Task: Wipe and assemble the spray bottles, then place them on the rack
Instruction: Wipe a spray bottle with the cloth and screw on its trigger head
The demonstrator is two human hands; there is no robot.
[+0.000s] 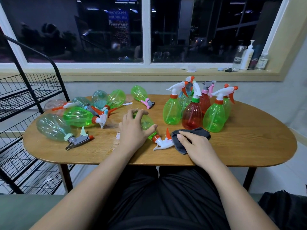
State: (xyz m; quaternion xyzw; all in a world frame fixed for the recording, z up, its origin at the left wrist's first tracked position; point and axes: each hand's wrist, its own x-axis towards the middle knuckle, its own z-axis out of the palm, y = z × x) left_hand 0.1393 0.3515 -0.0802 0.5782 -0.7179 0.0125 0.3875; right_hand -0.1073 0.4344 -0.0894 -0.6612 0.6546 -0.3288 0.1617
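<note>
Your left hand (132, 130) curls round the lying green plastic spray bottle (148, 121). Your right hand (197, 145) grips the dark grey cloth (200, 132).

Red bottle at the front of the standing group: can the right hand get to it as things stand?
Probably yes. The red bottle stands at the front of its group, just beyond the right hand, and nothing stands between them. That hand is busy with the cloth, though.

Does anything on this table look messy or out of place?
Yes. The tipped bottles lie jumbled on the left, while the upright bottles stand neatly on the right. White scraps litter the table.
</note>
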